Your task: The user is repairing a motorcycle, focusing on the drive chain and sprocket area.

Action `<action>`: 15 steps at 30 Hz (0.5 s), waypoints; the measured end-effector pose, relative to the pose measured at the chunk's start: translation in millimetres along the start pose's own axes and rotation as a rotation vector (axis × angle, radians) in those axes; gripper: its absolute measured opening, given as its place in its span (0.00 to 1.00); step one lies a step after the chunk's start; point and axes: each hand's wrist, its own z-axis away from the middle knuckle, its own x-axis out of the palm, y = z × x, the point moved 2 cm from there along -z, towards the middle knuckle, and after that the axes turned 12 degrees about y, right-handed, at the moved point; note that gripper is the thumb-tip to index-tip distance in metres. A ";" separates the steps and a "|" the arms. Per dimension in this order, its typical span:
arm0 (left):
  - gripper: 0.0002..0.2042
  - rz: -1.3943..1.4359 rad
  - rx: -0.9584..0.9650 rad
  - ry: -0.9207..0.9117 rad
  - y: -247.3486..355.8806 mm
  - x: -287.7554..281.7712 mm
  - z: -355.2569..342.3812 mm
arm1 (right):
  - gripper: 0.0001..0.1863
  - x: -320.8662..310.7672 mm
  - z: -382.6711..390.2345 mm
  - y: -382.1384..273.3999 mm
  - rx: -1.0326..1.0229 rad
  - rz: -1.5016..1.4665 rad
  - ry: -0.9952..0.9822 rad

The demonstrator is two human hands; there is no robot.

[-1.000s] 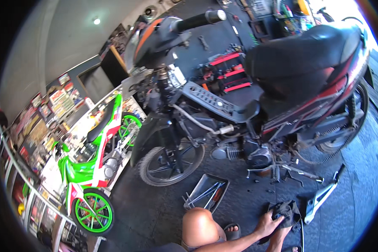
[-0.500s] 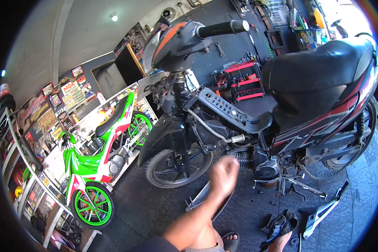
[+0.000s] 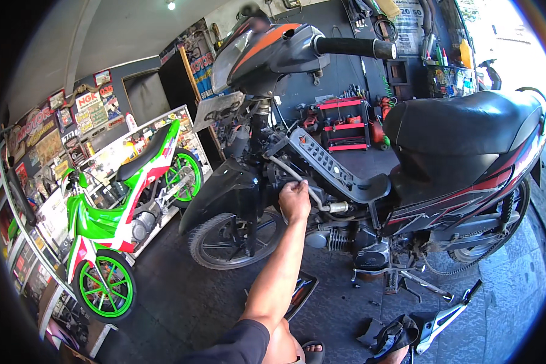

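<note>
My left hand [image 3: 294, 198] reaches up to the partly stripped black-and-red motorcycle [image 3: 443, 200]. Its fingers are closed at the bent grey metal tube [image 3: 314, 195] below the perforated black centre frame [image 3: 324, 156]; the fingertips are partly hidden. Lower down sit the finned engine cylinder [image 3: 337, 239] and the dark round engine cover [image 3: 373, 258]. Ahead of the hand are the black front fender [image 3: 221, 194] and the front wheel [image 3: 236, 239]. My right hand is out of view.
On the floor lie a tray with tools [image 3: 300, 297], a silver metal bracket [image 3: 440, 327] and a crumpled black piece [image 3: 391, 333] by my foot. A green-and-white motorcycle [image 3: 124, 218] stands left. Behind is a red tool cart [image 3: 344, 124]; shelving [image 3: 36, 242] lines the far left.
My left hand has moved up and to the left, from in front of the engine cylinder to the metal tube. The view has shifted slightly, and the tray now shows more of its tools.
</note>
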 end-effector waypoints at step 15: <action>0.08 0.113 -0.046 -0.378 51.3 17.1 -25.9 | 0.16 -33.9 -33.0 25.9 0.341 -0.112 0.078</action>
